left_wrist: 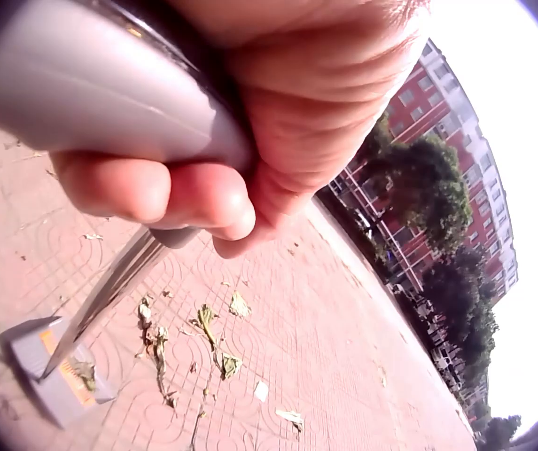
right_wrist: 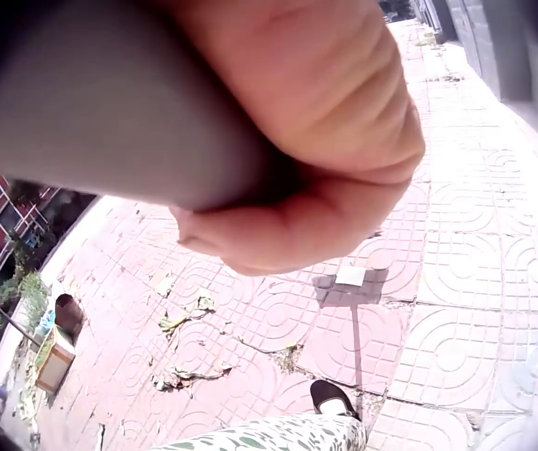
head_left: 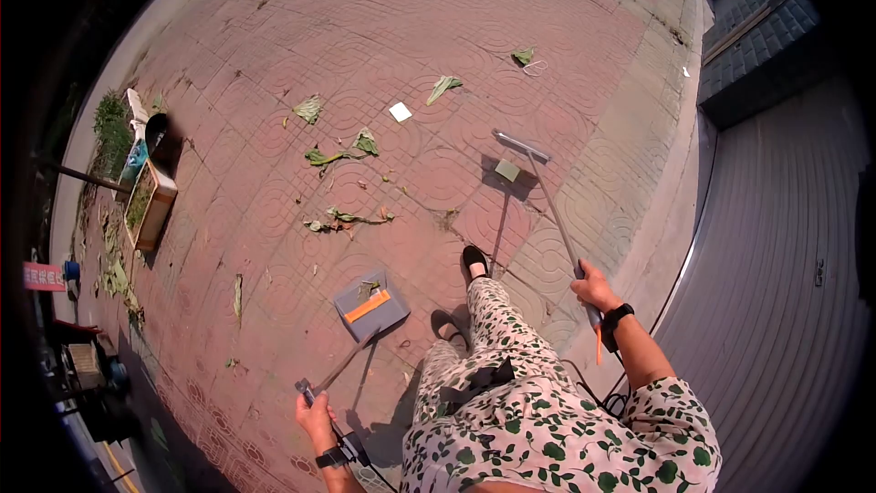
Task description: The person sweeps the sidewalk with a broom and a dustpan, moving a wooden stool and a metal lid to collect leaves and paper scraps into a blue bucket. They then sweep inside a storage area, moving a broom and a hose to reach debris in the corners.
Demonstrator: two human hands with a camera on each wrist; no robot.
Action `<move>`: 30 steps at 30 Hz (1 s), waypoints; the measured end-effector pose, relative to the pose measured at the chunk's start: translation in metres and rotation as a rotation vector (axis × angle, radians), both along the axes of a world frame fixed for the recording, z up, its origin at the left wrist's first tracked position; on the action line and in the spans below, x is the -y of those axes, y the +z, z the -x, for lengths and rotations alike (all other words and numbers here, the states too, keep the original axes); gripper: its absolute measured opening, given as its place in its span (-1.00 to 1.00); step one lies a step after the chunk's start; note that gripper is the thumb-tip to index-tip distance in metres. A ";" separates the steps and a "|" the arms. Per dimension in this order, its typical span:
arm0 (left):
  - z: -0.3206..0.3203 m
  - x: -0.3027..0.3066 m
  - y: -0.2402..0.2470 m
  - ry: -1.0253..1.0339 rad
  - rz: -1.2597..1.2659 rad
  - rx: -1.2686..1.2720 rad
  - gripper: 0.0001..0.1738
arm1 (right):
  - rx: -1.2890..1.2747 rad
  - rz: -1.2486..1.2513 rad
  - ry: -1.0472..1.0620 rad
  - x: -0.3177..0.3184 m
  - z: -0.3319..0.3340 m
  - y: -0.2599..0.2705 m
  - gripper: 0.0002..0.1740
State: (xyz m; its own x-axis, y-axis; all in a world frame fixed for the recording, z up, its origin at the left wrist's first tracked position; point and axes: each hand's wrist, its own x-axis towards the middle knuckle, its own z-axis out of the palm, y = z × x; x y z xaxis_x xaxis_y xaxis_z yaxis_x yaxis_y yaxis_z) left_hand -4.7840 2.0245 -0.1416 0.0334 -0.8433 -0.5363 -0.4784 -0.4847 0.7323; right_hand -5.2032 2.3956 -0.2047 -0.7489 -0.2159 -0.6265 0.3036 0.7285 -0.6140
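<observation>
My left hand [head_left: 317, 420] grips the grey handle [left_wrist: 109, 89] of a long-handled dustpan, fingers curled round it in the left wrist view. The grey dustpan [head_left: 388, 312] has an orange strip and some leaf bits inside, and is low over the paving at my left foot. In my right hand [head_left: 596, 288] is the grey pole [head_left: 557, 210] of a broom-like tool with a narrow grey head [head_left: 522, 145]. That head is ahead of my feet, just beyond a pale green square [head_left: 507, 170]. The right wrist view shows fingers wrapped round the handle [right_wrist: 109, 113], hiding part of it.
Wilted leaves [head_left: 351, 148], more leaf scraps [head_left: 347, 219] and a white square [head_left: 400, 112] lie on the red paving. A wooden-framed box [head_left: 151, 205] stands at the left. Along the right runs a grey shutter [head_left: 776, 265]. A leaf with a white loop [head_left: 523, 57] lies farther off.
</observation>
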 end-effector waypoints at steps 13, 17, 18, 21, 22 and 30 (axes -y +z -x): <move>0.039 -0.017 -0.005 0.066 0.019 0.057 -0.72 | 0.663 0.289 0.022 0.105 0.054 0.005 -0.41; 0.052 -0.026 0.004 0.058 -0.005 0.075 -0.76 | 1.166 0.638 -0.187 0.170 0.111 -0.009 -0.40; 0.045 -0.026 -0.009 0.065 -0.007 0.041 -0.76 | 1.111 0.629 -0.129 0.183 0.108 -0.025 -0.36; 0.051 -0.028 -0.003 0.061 -0.019 0.019 -0.77 | 0.827 0.514 0.104 0.211 0.113 -0.012 -0.29; 0.057 -0.029 0.005 0.089 -0.017 0.028 -0.77 | 0.595 0.401 0.288 0.218 0.119 -0.004 -0.25; 0.058 -0.003 0.023 0.140 -0.207 0.381 -0.69 | -0.035 0.109 0.373 0.297 0.225 -0.036 -0.47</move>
State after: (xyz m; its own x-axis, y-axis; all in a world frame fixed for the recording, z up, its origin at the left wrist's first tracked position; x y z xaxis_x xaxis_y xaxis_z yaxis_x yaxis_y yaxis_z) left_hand -4.8415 2.0273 -0.1191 0.3670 -0.6933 -0.6203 -0.6148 -0.6811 0.3975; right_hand -5.4278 2.0985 -0.2404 -0.6270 -0.5416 -0.5599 0.0073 0.7147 -0.6994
